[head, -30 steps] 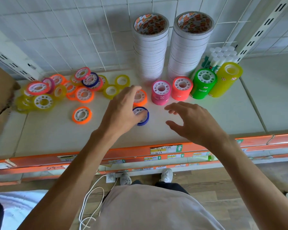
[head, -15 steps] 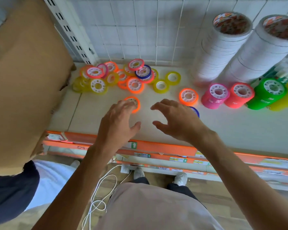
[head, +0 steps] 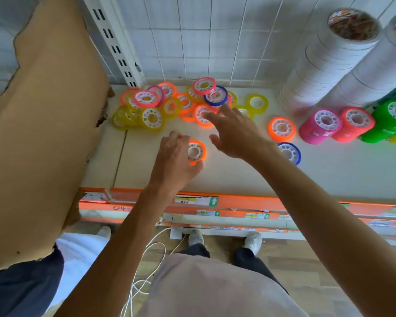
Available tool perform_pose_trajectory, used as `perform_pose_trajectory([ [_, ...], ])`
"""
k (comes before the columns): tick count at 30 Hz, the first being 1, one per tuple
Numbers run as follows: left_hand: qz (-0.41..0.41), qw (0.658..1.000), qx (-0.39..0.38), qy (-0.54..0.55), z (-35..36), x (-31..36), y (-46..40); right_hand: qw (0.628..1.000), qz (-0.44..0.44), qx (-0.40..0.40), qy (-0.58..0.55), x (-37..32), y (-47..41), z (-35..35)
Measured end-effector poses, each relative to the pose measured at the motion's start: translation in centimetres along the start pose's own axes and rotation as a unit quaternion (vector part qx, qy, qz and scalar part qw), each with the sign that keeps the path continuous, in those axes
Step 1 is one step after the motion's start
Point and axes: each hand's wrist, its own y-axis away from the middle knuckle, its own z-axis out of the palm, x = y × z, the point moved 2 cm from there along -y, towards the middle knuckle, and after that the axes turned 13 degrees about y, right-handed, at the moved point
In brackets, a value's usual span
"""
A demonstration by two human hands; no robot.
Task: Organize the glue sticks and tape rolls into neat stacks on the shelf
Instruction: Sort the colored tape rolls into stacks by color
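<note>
Tape filled the middle of the frame: small plastic rolls with white, holed hubs, glossy and translucent in orange, yellow, pink and blue. We saw most of them in a loose heap (head: pixel 169 106) at the upper centre, against the tiled back wall (head: pixel 192 37), some tilted on one another. Our left hand (head: pixel 174 161) curled its fingers and thumb round a lone orange roll (head: pixel 196 152) lying flat on the pale shelf (head: pixel 238 177), below the heap. Our right hand (head: pixel 236 133) hung spread, its fingertips over an orange roll at the heap's near edge (head: pixel 200 115); we could not tell if they touched it. To the right lay another single orange roll (head: pixel 281 129) and, below it, a blue roll (head: pixel 289 153), each apart from the rest. Farther right stood short stacks in pink (head: pixel 320 126), red (head: pixel 353 124) and green (head: pixel 389 121), side by side, with two tall columns of white tape (head: pixel 329 62) behind them. A torn cardboard sheet (head: pixel 44 133) walled off the left. Bare shelf ran between the hands and the orange front rail (head: pixel 238 202).
</note>
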Motion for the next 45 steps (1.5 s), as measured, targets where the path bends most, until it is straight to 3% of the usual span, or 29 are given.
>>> perform_pose_trajectory([
  [3,0.002,1.000,-0.027,-0.003,-1.4,-1.4,0.8,1.000,0.015,-0.017,0.002,-0.9,0.1,0.9],
  [8,0.001,0.999,-0.028,0.018,-2.1,-1.5,0.8,0.997,0.050,0.045,-0.041,-1.0,0.9,1.6],
  [16,0.022,0.999,-0.040,0.007,-3.0,-1.5,0.8,0.997,0.036,0.023,-0.071,-1.1,0.8,1.3],
  [25,0.084,0.996,-0.029,0.028,0.8,4.3,-1.2,0.989,0.119,0.023,-0.089,8.6,6.2,-3.1],
  [34,0.122,0.989,-0.042,0.070,3.4,8.4,-2.4,0.996,0.047,-0.074,0.021,14.2,6.0,-3.2],
  [45,0.112,0.989,-0.051,0.082,4.6,9.8,-2.1,0.994,0.005,-0.110,0.015,15.8,4.6,-1.5],
])
